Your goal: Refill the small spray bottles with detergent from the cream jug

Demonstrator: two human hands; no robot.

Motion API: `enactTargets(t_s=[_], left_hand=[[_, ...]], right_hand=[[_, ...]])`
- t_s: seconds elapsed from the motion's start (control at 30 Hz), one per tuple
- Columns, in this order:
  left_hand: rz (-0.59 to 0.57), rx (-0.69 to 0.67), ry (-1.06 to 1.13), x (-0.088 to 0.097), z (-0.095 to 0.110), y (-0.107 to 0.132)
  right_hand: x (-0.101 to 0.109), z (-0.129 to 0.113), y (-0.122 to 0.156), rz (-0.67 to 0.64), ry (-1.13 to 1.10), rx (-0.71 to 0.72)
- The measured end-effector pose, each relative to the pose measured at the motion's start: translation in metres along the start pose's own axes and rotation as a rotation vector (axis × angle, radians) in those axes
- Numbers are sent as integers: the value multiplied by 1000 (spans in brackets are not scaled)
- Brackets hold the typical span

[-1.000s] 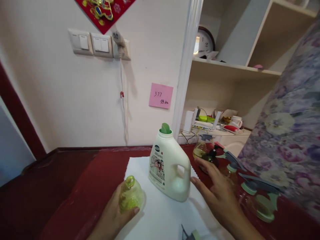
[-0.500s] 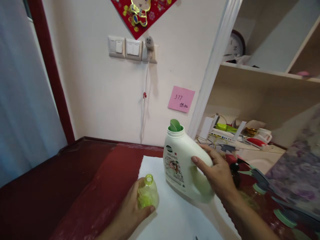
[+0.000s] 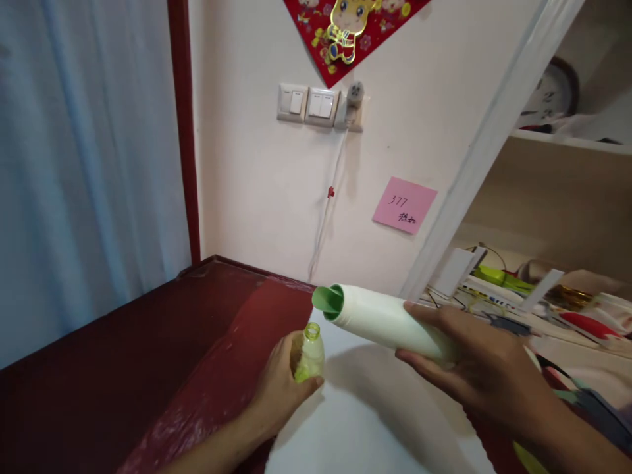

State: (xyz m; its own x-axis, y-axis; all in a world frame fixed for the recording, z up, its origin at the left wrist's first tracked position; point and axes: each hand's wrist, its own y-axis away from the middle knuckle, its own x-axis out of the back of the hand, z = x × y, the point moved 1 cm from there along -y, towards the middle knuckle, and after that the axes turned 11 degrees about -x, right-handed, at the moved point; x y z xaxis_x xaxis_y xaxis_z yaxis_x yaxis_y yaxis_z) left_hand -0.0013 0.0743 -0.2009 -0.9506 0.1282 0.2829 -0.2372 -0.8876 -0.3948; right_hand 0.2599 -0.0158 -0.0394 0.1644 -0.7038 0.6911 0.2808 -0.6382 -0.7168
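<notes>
My right hand (image 3: 486,375) is closed round a white detergent jug (image 3: 385,320). The jug is lifted and tipped almost level, its green spout pointing left, just above and to the right of the mouth of a small green bottle (image 3: 310,353). That open bottle stands upright on a white cloth (image 3: 375,421), and my left hand (image 3: 279,385) is wrapped round its lower part. I cannot see any liquid coming out of the spout.
The cloth lies on a dark red table (image 3: 148,368) against a white wall with switches (image 3: 309,105) and a pink note (image 3: 405,205). Spray-bottle triggers (image 3: 592,403) lie at the right edge. Behind them a shelf unit (image 3: 553,263) holds clutter. A curtain (image 3: 83,164) hangs at left.
My right hand moved from the table to the jug's handle, lifted the jug and tipped it toward the small bottle. The view swung left. My left hand stayed on the small bottle.
</notes>
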Motion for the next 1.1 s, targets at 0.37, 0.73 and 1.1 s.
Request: enactTargets(t_s=[0.37,0.73,1.1], left_hand=[[36,-20,-16,2,-4,-2],[17,-12,-73,0,-5,-1],[-28,47,-126,1,2,-3]], right_hand=[[-13,7,7,2,256,190],[-15,5,6,18,329,216],[-14,6,11,46,368,245]])
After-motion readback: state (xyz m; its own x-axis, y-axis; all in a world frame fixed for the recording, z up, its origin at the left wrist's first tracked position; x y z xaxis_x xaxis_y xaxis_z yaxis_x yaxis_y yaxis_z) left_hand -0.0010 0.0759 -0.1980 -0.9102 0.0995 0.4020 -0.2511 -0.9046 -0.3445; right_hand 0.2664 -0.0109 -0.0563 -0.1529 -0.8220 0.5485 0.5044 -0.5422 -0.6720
